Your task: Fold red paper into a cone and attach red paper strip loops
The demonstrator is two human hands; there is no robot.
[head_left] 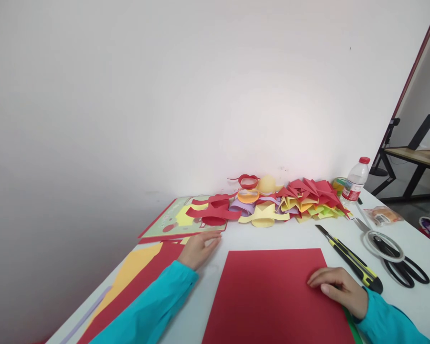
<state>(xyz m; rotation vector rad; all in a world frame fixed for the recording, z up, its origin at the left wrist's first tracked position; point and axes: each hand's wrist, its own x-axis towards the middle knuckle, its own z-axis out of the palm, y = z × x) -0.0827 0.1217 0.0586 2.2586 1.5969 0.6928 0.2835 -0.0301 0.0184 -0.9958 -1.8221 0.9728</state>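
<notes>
My right hand (338,285) lies flat and unclenched on the red paper sheet (275,296), lower centre. My left hand (198,249) rests open, grasping nothing, on the white table (297,234) beside stacked coloured sheets (143,272), lower left.

A single head-worn camera looks forward and down across the white table (272,234) toward the wall (165,95) behind it, from close above the near edge; the table tilts in view.

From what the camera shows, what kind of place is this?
Probably a paper-craft worktable in a plain room: a heap of cut coloured paper by the white wall, scissors, a utility knife, and a red sheet under the right hand.
</notes>
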